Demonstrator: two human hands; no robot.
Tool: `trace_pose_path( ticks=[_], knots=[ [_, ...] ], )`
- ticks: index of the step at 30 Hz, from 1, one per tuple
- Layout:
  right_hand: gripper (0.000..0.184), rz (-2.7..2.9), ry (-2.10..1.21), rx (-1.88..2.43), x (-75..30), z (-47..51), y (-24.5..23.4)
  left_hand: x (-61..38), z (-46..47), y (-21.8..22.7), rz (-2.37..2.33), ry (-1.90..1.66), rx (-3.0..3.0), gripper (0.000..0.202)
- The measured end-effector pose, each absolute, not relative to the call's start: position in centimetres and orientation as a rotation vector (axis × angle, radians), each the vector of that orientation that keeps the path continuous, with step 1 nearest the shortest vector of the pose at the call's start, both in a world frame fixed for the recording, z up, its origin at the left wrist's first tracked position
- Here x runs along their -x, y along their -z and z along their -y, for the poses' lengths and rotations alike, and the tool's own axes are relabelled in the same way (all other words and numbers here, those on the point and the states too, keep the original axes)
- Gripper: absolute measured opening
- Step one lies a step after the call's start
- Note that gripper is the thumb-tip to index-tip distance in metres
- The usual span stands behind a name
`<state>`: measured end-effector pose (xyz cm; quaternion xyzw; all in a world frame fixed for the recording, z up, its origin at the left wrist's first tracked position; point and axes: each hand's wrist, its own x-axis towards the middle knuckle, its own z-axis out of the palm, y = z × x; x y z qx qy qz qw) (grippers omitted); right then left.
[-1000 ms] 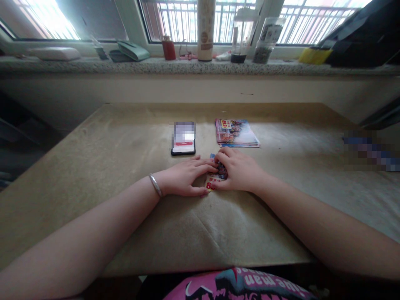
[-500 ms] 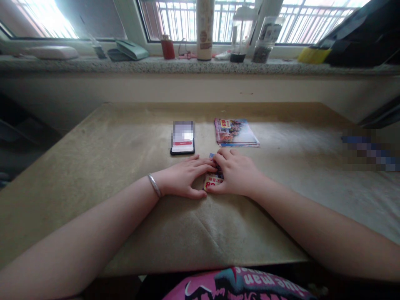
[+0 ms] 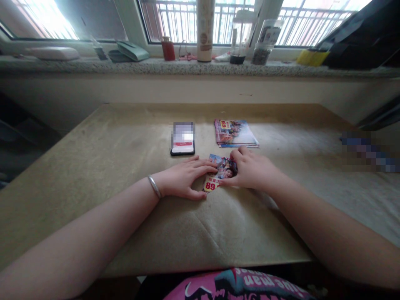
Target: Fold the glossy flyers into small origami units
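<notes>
A small printed flyer (image 3: 222, 168) with a picture and large red digits lies on the table at a slant, its lower edge running diagonally. My left hand (image 3: 187, 177) rests flat at its left side, fingers stretched out and fingertips on the paper. On the right, my right hand (image 3: 250, 168) has its fingers curled over the flyer, the thumb at the lower edge and the fingertips near the upper right. That hand covers the right part of the paper. Beyond it lies a stack of similar flyers (image 3: 236, 134).
A phone (image 3: 183, 138) with a lit, partly blurred screen lies left of the stack. The table (image 3: 125, 137) has a tan cover. Bottles and jars, among them a red bottle (image 3: 168, 48), stand on the stone windowsill (image 3: 175, 67). A blurred blue item (image 3: 368, 151) lies at far right.
My right hand has slid to the right across the flyer, showing more of its picture and digits. My left hand has stayed in place.
</notes>
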<state>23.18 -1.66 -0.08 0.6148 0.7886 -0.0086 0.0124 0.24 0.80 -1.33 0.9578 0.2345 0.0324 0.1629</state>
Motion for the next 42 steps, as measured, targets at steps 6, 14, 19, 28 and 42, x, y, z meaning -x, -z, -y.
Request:
trace_pose_path(
  ticks=[6,14,19,28,42],
  knots=[
    [0.082,-2.267,0.068,-1.991,-25.6,0.6,-0.4,-0.3,-1.0,1.3,-0.613,-0.07,-2.774,0.069],
    [0.051,-2.154,0.315,-1.974,-28.6,-1.8,-0.6,-0.4,-1.1,1.2,-0.568,-0.062,-2.822,0.057],
    [0.028,-2.146,0.435,-1.971,-29.7,-2.3,-0.4,-0.4,-1.0,1.0,-0.555,-0.065,-2.831,0.056],
    [0.015,-2.324,0.462,-2.18,-30.8,-1.8,0.8,-0.1,-0.5,1.0,-0.581,-0.183,-2.847,0.054],
    [0.04,-2.785,0.05,-1.895,-25.2,1.6,1.0,-1.2,0.8,1.1,-1.064,-0.475,-2.795,0.045]
  ],
)
